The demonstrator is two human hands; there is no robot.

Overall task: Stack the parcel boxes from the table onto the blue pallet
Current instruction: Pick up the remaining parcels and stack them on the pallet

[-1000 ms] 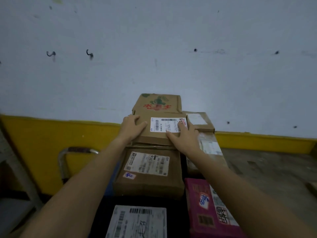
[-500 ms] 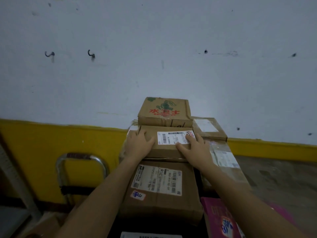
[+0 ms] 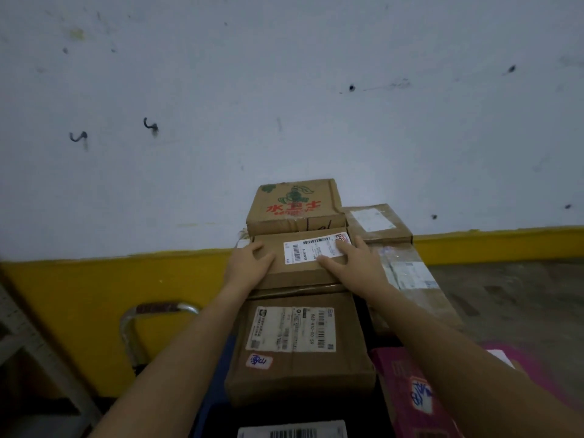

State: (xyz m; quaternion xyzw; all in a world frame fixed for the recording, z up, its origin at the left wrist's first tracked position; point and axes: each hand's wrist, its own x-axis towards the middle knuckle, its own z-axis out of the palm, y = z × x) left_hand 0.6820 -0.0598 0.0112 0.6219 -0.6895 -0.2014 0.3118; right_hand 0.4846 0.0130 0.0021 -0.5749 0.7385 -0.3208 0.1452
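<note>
Both hands, left hand (image 3: 249, 263) and right hand (image 3: 354, 263), press flat and spread on the labelled box (image 3: 300, 263) (frame centre) atop stacked parcels (image 3: 300, 349) beneath the white-and-yellow wall (image 3: 284, 90).

Red characters 水卫士 under a green figure on the rear carton (image 3: 295, 205), 663-H10-00-59 on the white shipping label (image 3: 292, 329) of the near carton at 6 o'clock, other labels illegible

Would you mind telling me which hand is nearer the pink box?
Right. The right hand rests on the labelled parcel, on the pink box's side; the left hand is across the parcel.
</note>
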